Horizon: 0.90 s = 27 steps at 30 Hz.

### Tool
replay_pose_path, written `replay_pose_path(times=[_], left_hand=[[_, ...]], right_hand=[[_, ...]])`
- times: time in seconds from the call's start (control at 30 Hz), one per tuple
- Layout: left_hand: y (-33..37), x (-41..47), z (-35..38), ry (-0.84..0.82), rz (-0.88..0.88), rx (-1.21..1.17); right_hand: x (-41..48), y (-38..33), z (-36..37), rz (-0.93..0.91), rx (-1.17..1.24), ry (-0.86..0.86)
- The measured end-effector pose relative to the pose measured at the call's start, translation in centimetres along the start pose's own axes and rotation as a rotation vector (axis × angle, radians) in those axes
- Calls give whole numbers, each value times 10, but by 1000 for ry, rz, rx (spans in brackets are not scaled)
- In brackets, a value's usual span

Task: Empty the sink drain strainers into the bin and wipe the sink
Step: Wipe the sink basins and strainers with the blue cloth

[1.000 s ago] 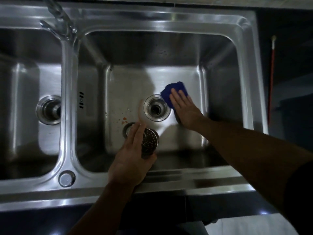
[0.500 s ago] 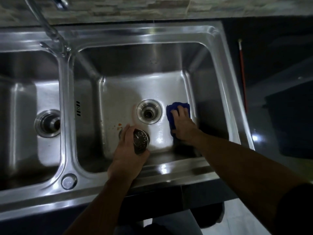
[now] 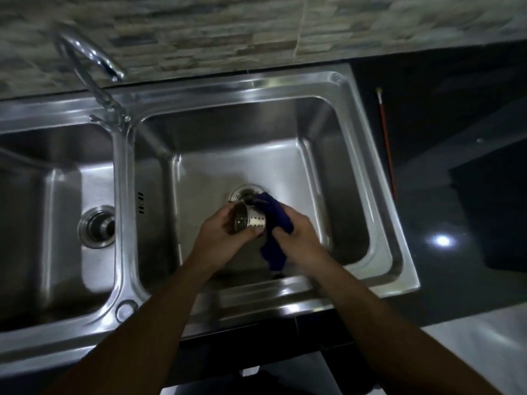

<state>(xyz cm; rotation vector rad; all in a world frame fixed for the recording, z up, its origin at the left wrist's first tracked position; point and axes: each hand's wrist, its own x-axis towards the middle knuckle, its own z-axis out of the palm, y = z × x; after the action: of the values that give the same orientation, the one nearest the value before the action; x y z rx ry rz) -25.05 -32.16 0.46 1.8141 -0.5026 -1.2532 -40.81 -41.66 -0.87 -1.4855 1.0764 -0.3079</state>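
Strainer (image 3: 250, 222) over the sink's (image 3: 256, 89) right basin, just in front of the open drain (image 3: 242, 193) | our left hand (image 3: 218, 242) grips it, lying sideways, base pointing right | our right hand (image 3: 298, 236) clutches the blue cloth (image 3: 276, 220) against that base.

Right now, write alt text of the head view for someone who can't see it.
The left hand holds a metal strainer and the right hand grips a blue cloth beside it, over the right basin of a steel double sink.
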Motion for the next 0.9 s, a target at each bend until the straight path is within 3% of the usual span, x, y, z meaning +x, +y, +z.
replay_pose_path(times=[0.07, 0.17, 0.33, 0.5, 0.7, 0.83, 0.9], left_hand=[[12, 5, 8, 0, 18, -71], [27, 11, 8, 9, -3, -215], [39, 20, 12, -191, -92, -377], [38, 36, 26, -109, -79, -509], [33, 56, 45, -201, -126, -414], [41, 90, 52, -39, -95, -310], [41, 113, 53, 40, -53, -108]], right_hand=[[-8, -12, 7, -52, 109, -29], [-20, -20, 7, -99, 44, -62], [3, -32, -17, -184, -117, -47], [-3, -19, -24, -224, -102, -34], [14, 11, -50, -156, -161, -17], [4, 15, -76, -202, -314, -119], [-12, 22, -89, -234, -363, -140]])
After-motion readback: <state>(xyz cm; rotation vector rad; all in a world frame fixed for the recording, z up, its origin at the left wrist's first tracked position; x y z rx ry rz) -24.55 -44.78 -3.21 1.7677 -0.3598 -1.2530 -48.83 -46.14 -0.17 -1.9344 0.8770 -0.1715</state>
